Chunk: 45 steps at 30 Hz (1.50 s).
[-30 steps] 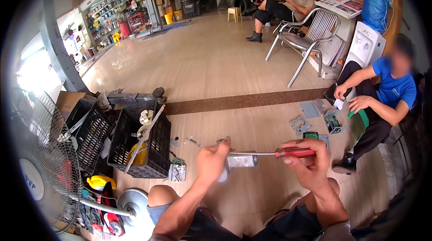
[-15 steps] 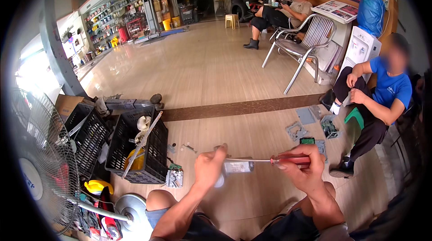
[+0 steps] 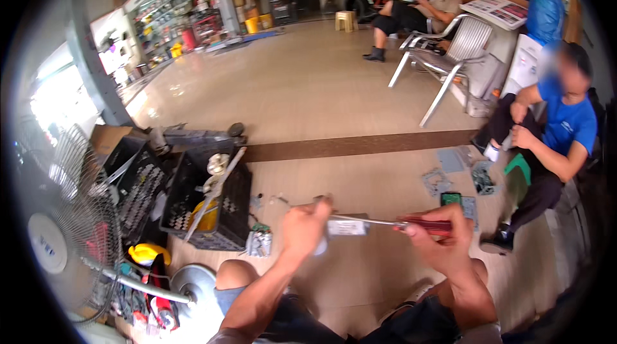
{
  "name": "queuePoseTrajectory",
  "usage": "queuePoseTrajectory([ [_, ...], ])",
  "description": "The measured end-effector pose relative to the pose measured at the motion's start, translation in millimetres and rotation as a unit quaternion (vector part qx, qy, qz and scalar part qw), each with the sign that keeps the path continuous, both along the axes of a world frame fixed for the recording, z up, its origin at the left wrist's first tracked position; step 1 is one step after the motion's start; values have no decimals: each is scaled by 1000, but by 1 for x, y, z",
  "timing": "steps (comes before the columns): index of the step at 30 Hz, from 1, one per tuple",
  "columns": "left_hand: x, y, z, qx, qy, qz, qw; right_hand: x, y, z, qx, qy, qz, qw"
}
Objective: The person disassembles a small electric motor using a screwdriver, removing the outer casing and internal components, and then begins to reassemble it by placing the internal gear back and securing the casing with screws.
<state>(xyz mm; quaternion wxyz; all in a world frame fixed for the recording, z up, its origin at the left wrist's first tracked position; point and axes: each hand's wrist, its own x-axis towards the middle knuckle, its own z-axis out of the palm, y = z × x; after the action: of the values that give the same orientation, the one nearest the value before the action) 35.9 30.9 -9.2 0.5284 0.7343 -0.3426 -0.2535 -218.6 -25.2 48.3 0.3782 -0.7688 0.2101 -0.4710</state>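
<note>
My right hand [image 3: 450, 241] is closed around the red handle of a screwdriver [image 3: 432, 227], whose metal shaft points left across my lap. At the far end of the shaft my left hand [image 3: 302, 231] grips a small grey device with a white label [image 3: 349, 227]. The screwdriver's tip reaches the left fingers, and the device sits just under the shaft. Motion blur and my fingers hide where the tip rests. Both hands are held above the floor between my knees.
Black plastic crates [image 3: 212, 215] stand at left, beside a standing fan [image 3: 64, 235]. Grey housings and a green circuit board [image 3: 452, 199] lie on the floor at right, near a seated person in blue [image 3: 565, 125]. Farther back are a metal chair [image 3: 450, 52] and another seated person.
The whole view has shifted and blurred slightly, so the room appears farther right. The screwdriver tilts a little more, its handle end lower. Both hands keep their holds.
</note>
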Motion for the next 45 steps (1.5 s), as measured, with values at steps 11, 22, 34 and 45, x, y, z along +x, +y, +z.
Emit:
queuePoseTrajectory([
  [11, 5, 6, 13, 63, 10, 8, 998, 9, -2, -3, 41, -77, 107, 990],
  [22, -6, 7, 30, 31, -10, 21, 999, 2, -4, 4, 112, -13, -51, 992],
  [34, 16, 13, 34, 11, -145, 21, 989, 5, -4, 6, -183, 150, 15, 971],
  [45, 30, 9, 22, 51, -269, 2, 962, 6, -4, -7, -325, 225, -24, 918],
])
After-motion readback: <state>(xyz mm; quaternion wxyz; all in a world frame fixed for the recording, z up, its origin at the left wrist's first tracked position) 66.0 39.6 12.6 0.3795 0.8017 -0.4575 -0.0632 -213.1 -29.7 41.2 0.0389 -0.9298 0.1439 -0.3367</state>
